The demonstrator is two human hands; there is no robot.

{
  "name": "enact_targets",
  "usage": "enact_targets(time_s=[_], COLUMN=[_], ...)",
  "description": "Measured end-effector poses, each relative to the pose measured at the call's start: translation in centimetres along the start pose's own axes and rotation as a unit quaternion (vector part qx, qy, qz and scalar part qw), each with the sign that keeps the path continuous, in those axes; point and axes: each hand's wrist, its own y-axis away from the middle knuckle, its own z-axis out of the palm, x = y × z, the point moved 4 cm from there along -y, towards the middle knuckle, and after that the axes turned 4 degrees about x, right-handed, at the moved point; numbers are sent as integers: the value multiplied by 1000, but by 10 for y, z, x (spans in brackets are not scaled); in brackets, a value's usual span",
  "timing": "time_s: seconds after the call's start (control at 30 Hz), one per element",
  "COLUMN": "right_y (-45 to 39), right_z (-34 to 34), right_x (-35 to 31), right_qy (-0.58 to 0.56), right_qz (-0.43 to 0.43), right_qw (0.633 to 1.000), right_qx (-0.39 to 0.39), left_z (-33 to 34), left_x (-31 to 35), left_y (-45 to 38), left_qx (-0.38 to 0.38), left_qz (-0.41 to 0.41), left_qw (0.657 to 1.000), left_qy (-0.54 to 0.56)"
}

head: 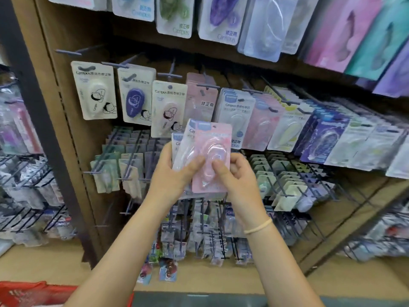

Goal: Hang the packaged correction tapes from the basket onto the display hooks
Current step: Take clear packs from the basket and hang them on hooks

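My left hand (171, 173) grips a small fanned stack of packaged correction tapes (188, 140) from the left side. The front pack is pink (215, 142) with a clear blister. My right hand (232, 173) pinches that pink pack at its right edge and blister. The stack is held in front of the middle row of display hooks (205, 86), where similar pink and blue packs (234, 107) hang. A red basket (24, 293) shows at the bottom left corner.
Rows of hooks with hanging packs fill the wooden shelf: Campus tapes (97, 91) at left, more packs to the right (327, 138), and lower rows (199, 235) below my hands. One bare hook (68, 52) sticks out at upper left. A wire rack (24, 173) stands left.
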Motion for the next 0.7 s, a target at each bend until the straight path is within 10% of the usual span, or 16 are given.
enact_targets(time_s=[0.7], right_y=[-69], right_z=[-125], right_x=[-20], right_qy=[30], right_qz=[-69], right_qw=[993], right_qx=[91], left_z=[94], left_x=[-13], left_y=[-7], left_qx=[65], left_qz=[33], left_qw=[997], left_qy=[-24])
